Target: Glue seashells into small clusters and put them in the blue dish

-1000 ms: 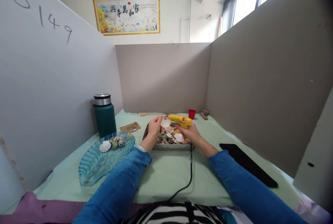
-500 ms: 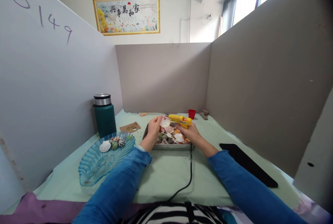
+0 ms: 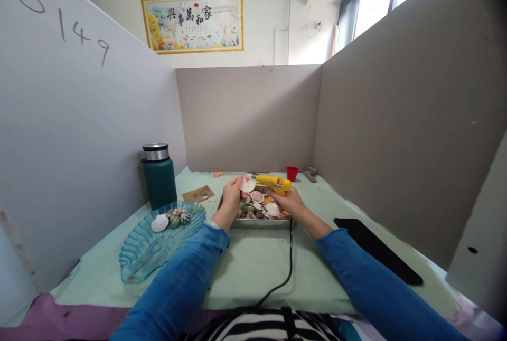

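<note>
Between the fingers of my left hand [image 3: 232, 196] is a white scallop shell [image 3: 248, 185] with a red mark near its upper edge. My right hand [image 3: 290, 202] grips a yellow glue gun [image 3: 273, 182], its dark nozzle pointing left, at the shell's upper right edge; whether it touches I cannot tell. Both hands are over a metal tray [image 3: 261, 223] full of mixed shells [image 3: 257, 206]. A black cord [image 3: 291, 256] runs from below the glue gun toward my body.
At left, a blue glass shell-shaped dish [image 3: 146, 251] holds several shells, with a green thermos [image 3: 159, 180] behind it. A brown card [image 3: 198, 193] lies near the tray. Further back stand a red cup [image 3: 292, 173] and a piece of driftwood [image 3: 311, 174]. A black flat pad [image 3: 376, 248] lies right.
My left hand and the shell have shifted slightly left, and the shell has tilted a little. The glue gun has hardly moved.
</note>
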Demonstrator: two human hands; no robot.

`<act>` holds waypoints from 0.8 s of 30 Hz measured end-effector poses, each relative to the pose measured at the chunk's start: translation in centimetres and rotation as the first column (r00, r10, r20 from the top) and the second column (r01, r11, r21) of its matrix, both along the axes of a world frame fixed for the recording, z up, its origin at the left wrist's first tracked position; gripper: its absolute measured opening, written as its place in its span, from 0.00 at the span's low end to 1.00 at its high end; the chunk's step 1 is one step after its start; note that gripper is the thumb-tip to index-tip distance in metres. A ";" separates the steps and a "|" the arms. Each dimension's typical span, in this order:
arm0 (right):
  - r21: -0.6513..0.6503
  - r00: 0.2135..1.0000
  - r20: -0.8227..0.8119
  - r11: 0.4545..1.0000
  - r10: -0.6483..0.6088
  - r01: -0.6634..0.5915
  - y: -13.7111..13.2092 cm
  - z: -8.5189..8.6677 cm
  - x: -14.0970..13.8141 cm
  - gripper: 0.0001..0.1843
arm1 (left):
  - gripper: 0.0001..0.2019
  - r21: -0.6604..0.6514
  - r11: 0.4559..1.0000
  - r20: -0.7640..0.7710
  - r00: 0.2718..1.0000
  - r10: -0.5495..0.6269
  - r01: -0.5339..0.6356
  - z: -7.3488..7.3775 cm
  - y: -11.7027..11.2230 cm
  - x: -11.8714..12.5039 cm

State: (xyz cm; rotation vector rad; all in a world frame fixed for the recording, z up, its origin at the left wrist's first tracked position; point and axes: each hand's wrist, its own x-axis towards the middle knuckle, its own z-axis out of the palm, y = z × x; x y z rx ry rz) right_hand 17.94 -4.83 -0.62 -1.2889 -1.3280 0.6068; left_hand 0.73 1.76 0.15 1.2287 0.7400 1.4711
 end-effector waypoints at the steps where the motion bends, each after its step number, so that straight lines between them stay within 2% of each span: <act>1: -0.003 1.000 0.002 1.000 -0.002 0.002 0.0 0.0 0.0 0.13 | 0.21 0.002 1.000 0.005 1.000 -0.006 0.006 0.0 0.0 0.0; 7: 0.011 1.000 -0.006 1.000 0.000 0.000 0.2 0.0 0.1 0.14 | 0.21 0.014 0.999 -0.002 1.000 -0.029 0.029 -0.1 0.3 0.1; 18: -0.009 0.999 0.037 0.999 0.032 -0.032 0.1 0.0 0.2 0.14 | 0.20 0.023 0.996 -0.008 0.996 0.086 -0.086 0.1 -0.2 -0.1; 24: 0.002 0.999 0.042 1.000 0.022 -0.022 0.5 -0.4 0.3 0.16 | 0.20 0.012 0.997 -0.031 0.997 0.077 -0.077 0.2 -0.3 -0.1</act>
